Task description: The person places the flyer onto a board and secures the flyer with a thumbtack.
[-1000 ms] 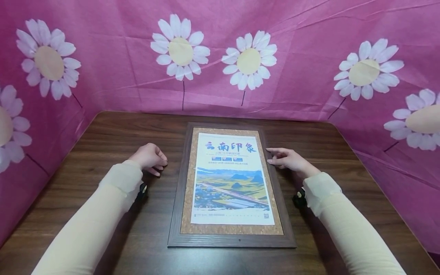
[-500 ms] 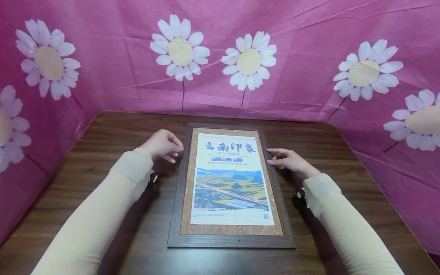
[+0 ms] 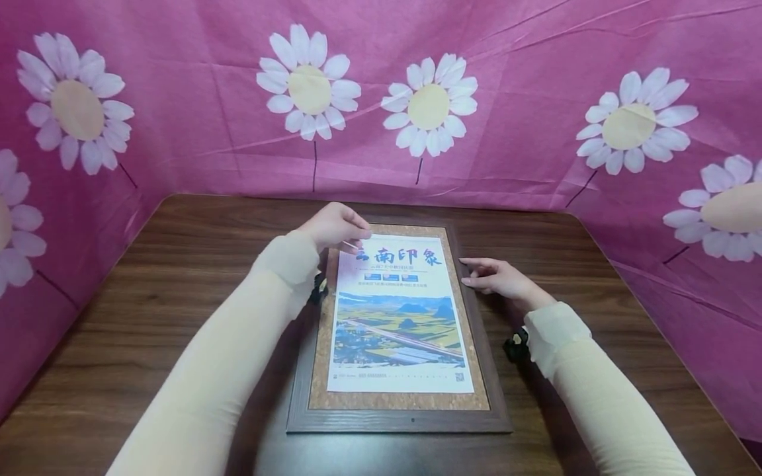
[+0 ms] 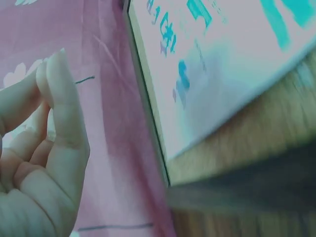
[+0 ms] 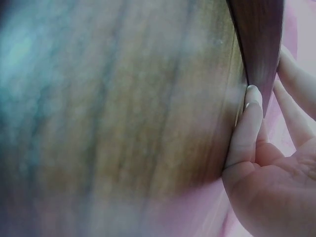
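A framed cork board (image 3: 400,418) with a dark wood border lies flat on the table. On its cork sits a printed landscape poster (image 3: 395,317) with large blue lettering. My left hand (image 3: 339,228) is over the poster's top left corner, thumb and index fingertip brought together; nothing shows between them. In the left wrist view that hand (image 4: 47,143) appears large beside the board. My right hand (image 3: 503,279) holds the frame's right edge. The right wrist view puts its thumb (image 5: 247,133) low against the dark border, with the other fingers along the border's opposite edge.
A brown wood-grain table (image 3: 119,344) surrounds the board. Behind it hangs a pink cloth (image 3: 512,158) printed with large white daisies, wrapping round both sides. Small black devices sit at the cuffs, such as the right wrist camera (image 3: 516,345).
My left hand has moved up and right, from beside the frame to over the poster's top left corner. My right hand stays at the frame's right edge.
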### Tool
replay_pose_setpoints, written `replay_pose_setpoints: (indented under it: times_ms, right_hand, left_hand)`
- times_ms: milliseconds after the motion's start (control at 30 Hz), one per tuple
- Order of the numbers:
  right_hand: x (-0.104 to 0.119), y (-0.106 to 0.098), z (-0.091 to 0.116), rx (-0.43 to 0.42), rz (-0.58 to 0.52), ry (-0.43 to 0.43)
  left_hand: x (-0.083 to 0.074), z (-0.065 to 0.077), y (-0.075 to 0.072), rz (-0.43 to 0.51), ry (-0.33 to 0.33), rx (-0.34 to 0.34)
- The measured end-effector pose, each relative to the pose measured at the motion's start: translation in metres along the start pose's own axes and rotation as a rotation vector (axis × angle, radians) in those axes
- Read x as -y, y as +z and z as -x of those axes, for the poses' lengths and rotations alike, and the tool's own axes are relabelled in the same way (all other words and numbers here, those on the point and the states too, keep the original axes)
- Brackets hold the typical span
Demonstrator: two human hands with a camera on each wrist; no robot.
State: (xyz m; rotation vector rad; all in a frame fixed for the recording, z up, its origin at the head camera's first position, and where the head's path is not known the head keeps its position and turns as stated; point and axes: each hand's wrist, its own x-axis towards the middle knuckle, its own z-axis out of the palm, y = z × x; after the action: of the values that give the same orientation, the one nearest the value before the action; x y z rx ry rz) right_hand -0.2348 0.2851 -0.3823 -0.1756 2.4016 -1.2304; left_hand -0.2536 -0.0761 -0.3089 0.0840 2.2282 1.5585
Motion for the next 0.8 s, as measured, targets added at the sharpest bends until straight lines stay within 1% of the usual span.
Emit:
replay_pose_setpoints:
  times_ms: [100, 233, 333, 433, 567, 633, 800]
  right_hand:
    - [-0.001, 0.001, 0.0, 0.0, -0.007, -0.001]
    - [-0.002, 0.001, -0.001, -0.003, -0.013, -0.002]
    - [-0.002, 0.0, -0.001, -0.004, -0.02, -0.002]
    - [-0.001, -0.002, 0.0, -0.009, -0.018, -0.001]
    - [0.0, -0.003, 0.001, -0.015, -0.004, -0.01]
    - [0.0, -0.003, 0.001, -0.02, -0.005, -0.015]
    - [-0.003, -0.002, -0.001, 0.002, -0.068, -0.032]
  left_hand:
    - [0.002, -0.011, 0.013, 0.04, -0.03, 0.006]
    - [0.01, -0.023, 0.03, 0.103, -0.08, 0.008]
    - [0.014, -0.031, 0.039, 0.139, -0.094, -0.034]
    - [0.017, -0.04, 0.044, 0.168, -0.101, -0.095]
    - [0.02, -0.052, 0.048, 0.161, -0.103, -0.155]
    - [0.021, -0.056, 0.05, 0.164, -0.109, -0.166]
    - [0.025, -0.061, 0.051, 0.179, -0.126, -0.173]
